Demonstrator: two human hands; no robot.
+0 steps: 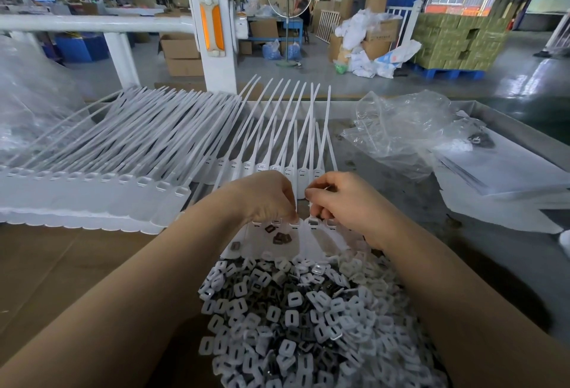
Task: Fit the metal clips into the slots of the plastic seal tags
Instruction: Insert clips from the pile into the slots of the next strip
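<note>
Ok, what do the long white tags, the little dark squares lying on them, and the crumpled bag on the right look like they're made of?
Tags: moulded plastic, by the look; matt, milky white, thin tails that bend and fan out.
Dark squares: probably metal; small, thin, dull grey-brown with a slot in the middle, though too small to be sure.
Bag: thin clear plastic film; see-through, creased, with glossy highlights.

My left hand (265, 196) and right hand (342, 199) are bare: no gloves, rings or watch. Behind my fingers (311, 194), both forearms are bare too, no sleeves showing.
</note>
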